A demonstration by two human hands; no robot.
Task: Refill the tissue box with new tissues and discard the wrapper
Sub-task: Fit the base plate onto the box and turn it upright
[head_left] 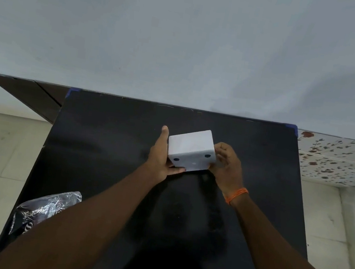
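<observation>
At the near left corner of the black tabletop [107, 137] we see a crinkled dark wrapper [45, 209] with silvery print, partly hidden behind our left forearm. Further right, near the middle of the tabletop toward its far side, our left hand [161, 155] presses flat against the left side of the white tissue box [191, 149], thumb pointing away from us and fingers [175, 169] curled under its near lower edge. The box is tilted, a face with two dark dots turned toward us. On its right side our right hand [227, 164] grips it with bent fingers [220, 151] wrapped on the wall. An orange thread band [235, 195] circles the right wrist. Far right lies a flowered cloth [338, 160].
</observation>
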